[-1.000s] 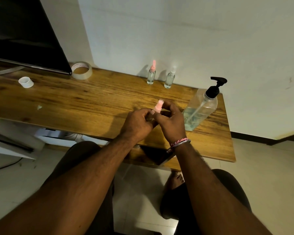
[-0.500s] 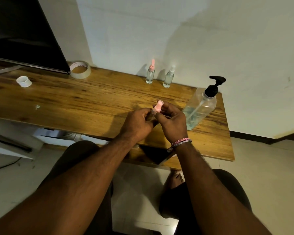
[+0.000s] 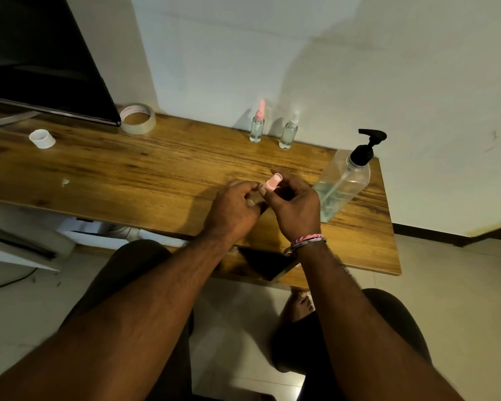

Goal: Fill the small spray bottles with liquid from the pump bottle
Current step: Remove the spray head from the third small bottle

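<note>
Spray bottle [image 3: 256,199] with pink cap [image 3: 272,182] held above the surface [image 3: 156,169], just left of the pump bottle [image 3: 342,183]; left hand [image 3: 232,206] grip wrapped round the body, mostly hidden; right hand [image 3: 295,206] grip pinching the cap; judged step: unscrewing; keep body upright, twist only the cap; two more spray bottles [image 3: 272,128] stand behind the pump bottle's left.

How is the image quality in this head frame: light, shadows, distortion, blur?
Head view: dim, warm light; a large soft shadow on the wall above the pump bottle; wide-angle bending at the table edges; the forearms near the bottom edge look soft; the small bottle's pink cap between the left hand and right hand stays fairly sharp.
</note>
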`<state>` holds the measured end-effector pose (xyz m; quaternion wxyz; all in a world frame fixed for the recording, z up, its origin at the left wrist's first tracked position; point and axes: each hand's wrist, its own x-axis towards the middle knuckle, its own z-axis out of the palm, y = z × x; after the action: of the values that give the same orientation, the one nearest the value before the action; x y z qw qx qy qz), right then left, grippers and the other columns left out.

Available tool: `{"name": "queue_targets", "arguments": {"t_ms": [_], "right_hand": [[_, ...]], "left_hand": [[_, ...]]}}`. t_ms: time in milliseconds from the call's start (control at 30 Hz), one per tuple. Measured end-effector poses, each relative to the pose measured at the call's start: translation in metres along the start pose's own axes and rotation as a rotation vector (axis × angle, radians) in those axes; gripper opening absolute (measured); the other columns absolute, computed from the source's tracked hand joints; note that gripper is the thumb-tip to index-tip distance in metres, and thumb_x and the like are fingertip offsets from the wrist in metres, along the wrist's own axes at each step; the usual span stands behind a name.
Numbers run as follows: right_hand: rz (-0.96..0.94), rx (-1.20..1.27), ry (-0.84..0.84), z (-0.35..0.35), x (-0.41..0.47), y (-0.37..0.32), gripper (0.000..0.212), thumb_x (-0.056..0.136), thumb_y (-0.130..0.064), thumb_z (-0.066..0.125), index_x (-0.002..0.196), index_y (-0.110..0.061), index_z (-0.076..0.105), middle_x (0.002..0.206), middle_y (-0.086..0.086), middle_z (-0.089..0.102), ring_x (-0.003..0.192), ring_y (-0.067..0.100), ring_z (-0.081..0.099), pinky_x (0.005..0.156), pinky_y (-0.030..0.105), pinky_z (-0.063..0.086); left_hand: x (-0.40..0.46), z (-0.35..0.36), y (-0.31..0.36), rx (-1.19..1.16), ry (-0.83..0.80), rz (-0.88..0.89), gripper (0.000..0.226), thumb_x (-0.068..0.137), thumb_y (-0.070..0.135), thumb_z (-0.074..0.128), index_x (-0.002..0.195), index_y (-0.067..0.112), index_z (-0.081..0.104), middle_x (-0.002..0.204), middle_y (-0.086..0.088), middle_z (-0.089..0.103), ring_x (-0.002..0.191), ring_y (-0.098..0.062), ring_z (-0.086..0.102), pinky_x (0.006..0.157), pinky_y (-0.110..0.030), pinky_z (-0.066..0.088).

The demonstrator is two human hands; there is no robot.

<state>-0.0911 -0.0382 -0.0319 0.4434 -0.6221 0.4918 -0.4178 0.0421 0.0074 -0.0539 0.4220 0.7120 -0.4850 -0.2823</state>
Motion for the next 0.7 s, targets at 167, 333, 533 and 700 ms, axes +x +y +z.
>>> {"name": "queue_targets", "arguments": {"t_ms": [167, 333, 533, 700], "right_hand": [[0.0, 0.051, -0.021, 0.0001, -0.0026, -0.0012, 0.03, 0.084, -0.011, 0.083, 0.111, -0.017, 0.072, 0.101, -0.006, 0.077, 0.095, 0.009, 0.073, 0.078, 0.027, 0.06], [-0.008, 0.008, 0.039, 0.0049, -0.0048, -0.0025, 0.034, 0.078, -0.035, 0.09, 0.105, -0.022, 0.073, 0.105, -0.009, 0.072, 0.098, 0.009, 0.07, 0.076, 0.028, 0.06], [-0.045, -0.027, 0.049, 0.0053, -0.0018, -0.0004, 0.03, 0.081, -0.025, 0.088, 0.108, -0.02, 0.075, 0.102, -0.003, 0.074, 0.086, 0.012, 0.071, 0.076, 0.035, 0.062], [-0.052, -0.011, 0.025, 0.0038, -0.0034, -0.0045, 0.029, 0.086, -0.019, 0.082, 0.113, -0.023, 0.072, 0.1, -0.01, 0.074, 0.088, 0.009, 0.07, 0.073, 0.027, 0.059]], "left_hand": [[0.0031, 0.0016, -0.0035, 0.033, 0.021, 0.032, 0.031, 0.09, 0.025, 0.082, 0.12, 0.025, 0.077, 0.115, 0.011, 0.061, 0.1, -0.008, 0.063, 0.084, -0.042, 0.062], [0.0023, 0.0022, -0.0021, 0.035, 0.027, 0.008, 0.025, 0.09, 0.031, 0.083, 0.114, 0.027, 0.077, 0.115, 0.01, 0.062, 0.102, -0.01, 0.064, 0.083, -0.042, 0.063], [0.0024, 0.0015, -0.0027, 0.017, 0.018, 0.006, 0.035, 0.09, 0.026, 0.084, 0.124, 0.025, 0.076, 0.114, 0.009, 0.062, 0.102, -0.011, 0.064, 0.086, -0.041, 0.063], [0.0031, 0.0012, -0.0023, 0.032, 0.022, 0.008, 0.036, 0.091, 0.027, 0.082, 0.126, 0.026, 0.075, 0.116, 0.009, 0.062, 0.103, -0.011, 0.063, 0.086, -0.042, 0.063]]}}
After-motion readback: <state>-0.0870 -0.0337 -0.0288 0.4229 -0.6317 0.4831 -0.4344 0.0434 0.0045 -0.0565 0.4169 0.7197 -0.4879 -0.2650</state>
